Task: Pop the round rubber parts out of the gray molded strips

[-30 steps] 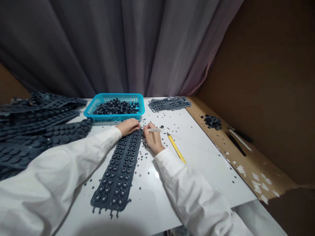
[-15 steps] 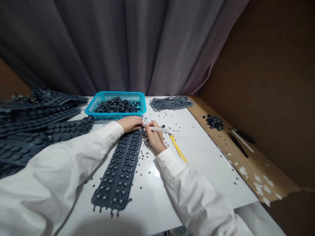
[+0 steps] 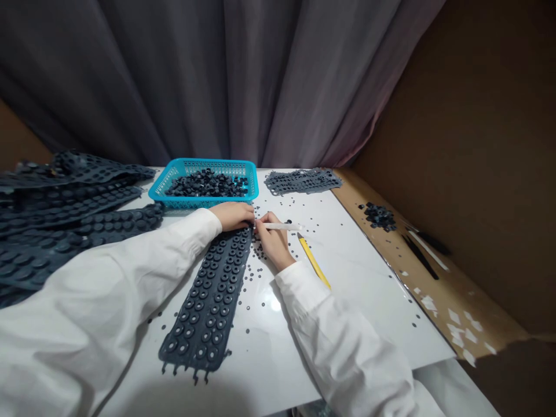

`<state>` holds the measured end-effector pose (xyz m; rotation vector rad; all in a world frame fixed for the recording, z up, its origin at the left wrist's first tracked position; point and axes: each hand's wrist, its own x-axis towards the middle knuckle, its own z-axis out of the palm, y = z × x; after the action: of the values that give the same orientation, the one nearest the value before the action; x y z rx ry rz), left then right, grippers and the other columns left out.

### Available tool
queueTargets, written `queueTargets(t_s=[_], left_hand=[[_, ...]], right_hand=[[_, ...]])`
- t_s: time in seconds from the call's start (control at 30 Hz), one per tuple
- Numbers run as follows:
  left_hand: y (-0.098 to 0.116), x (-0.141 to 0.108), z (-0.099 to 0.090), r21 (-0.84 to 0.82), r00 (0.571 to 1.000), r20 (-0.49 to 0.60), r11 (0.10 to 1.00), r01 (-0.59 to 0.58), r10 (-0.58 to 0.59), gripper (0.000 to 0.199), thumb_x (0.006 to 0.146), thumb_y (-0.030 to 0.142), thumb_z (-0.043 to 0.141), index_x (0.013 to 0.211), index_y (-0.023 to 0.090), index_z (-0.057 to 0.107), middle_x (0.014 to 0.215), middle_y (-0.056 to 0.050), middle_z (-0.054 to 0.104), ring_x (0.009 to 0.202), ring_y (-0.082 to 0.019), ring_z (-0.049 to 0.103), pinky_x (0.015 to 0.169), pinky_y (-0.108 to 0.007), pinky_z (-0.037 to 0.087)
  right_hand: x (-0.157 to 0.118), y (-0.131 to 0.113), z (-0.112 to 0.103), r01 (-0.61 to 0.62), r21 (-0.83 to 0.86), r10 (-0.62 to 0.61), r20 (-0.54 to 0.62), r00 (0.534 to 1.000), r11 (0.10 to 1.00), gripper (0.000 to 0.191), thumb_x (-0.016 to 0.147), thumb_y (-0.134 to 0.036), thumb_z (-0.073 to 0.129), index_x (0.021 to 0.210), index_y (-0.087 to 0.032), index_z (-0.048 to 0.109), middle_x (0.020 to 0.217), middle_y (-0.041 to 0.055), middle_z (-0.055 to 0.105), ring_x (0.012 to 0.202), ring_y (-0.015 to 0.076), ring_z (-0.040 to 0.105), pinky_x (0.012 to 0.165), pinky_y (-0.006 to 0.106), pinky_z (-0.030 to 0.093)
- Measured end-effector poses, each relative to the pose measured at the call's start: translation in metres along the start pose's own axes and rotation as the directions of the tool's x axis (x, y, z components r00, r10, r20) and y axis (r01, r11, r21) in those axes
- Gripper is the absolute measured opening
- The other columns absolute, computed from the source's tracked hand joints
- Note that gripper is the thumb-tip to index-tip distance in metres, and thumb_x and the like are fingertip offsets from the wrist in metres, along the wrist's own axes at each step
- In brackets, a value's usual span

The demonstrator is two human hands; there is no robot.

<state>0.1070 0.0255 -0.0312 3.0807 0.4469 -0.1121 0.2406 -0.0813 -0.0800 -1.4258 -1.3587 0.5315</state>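
Note:
A long dark grey rubber sheet [image 3: 204, 301] with rows of raised, ring-shaped studs lies lengthwise before me on the white table. My left hand [image 3: 234, 216] is at its far end, fingers closed together at the far right corner. Those fingertips partly hide what they grip. Close beside them, my right hand [image 3: 273, 240] pinches a slim white pen-like tool [image 3: 284, 226]. Its tip points left toward the left fingertips, and its back end sticks out to the right. Small dark discs [image 3: 259, 253] are scattered on the table around and below my right hand.
Behind my left hand stands a blue basket [image 3: 200, 202] of small black pieces. More studded sheets [image 3: 39, 231] are piled at left; a holed sheet [image 3: 304, 181] lies at the back. A yellow cutter [image 3: 313, 260] is near my right wrist. Black pieces [image 3: 379, 216] and tweezers [image 3: 421, 255] lie right.
My left hand has shifted very slightly at the sheet's far end. The white tool has tilted a little, its back end now slightly higher and farther right.

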Motion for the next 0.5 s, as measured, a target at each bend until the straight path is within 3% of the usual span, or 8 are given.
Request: queueTargets(t_s=[0.5], left_hand=[[0.0078,0.0068,-0.0067,0.114,0.997,0.068,0.992,-0.049,0.041,0.019,0.077,0.016,0.053,0.087,0.014,0.069,0.089,-0.009,0.067,0.089,-0.021,0.062,0.076,-0.027,0.046]], right_hand=[[0.0026,0.0014,0.0031,0.01,-0.079,-0.013,-0.041,0.999,0.997,0.02,0.078,-0.026,0.045,0.06,-0.021,0.042,0.054,-0.005,0.047,0.055,0.0127,0.045,0.055,0.024,0.031]])
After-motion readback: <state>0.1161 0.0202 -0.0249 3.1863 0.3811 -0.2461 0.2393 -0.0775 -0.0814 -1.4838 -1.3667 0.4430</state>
